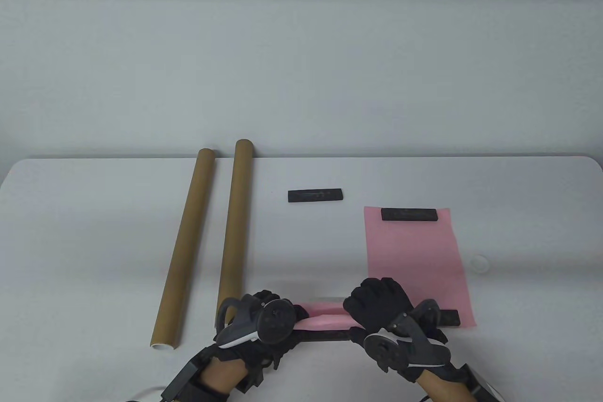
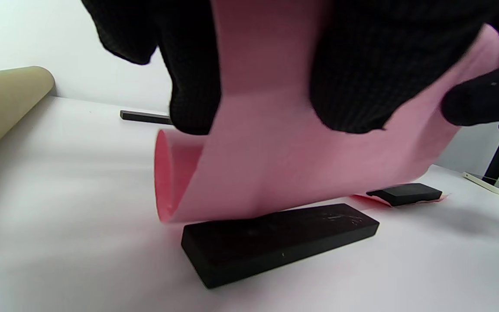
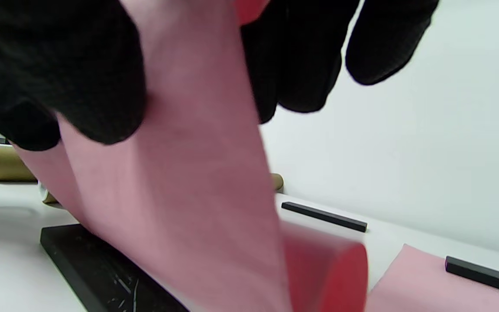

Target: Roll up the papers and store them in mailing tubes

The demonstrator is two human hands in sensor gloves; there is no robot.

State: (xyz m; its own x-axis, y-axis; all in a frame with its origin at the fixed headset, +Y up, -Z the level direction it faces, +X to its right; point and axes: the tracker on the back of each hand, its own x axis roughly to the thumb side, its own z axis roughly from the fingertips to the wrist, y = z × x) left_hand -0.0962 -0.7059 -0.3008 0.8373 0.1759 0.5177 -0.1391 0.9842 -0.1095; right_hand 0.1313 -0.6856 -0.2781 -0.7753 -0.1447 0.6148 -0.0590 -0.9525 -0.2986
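Nearby, two cardboard tubes point(image 1: 207, 242) lie left of both hands point(image 1: 325, 317).

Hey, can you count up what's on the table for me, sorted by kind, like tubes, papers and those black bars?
Cardboard tubes: 2
Pink papers: 2, one flat, one being rolled
Black bars: 4
Total: 8

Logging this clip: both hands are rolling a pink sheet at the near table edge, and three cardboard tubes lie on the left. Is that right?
Not quite: the table view shows two cardboard tubes, not three. The rest holds: the left hand and right hand hold the curled pink sheet at the near edge.
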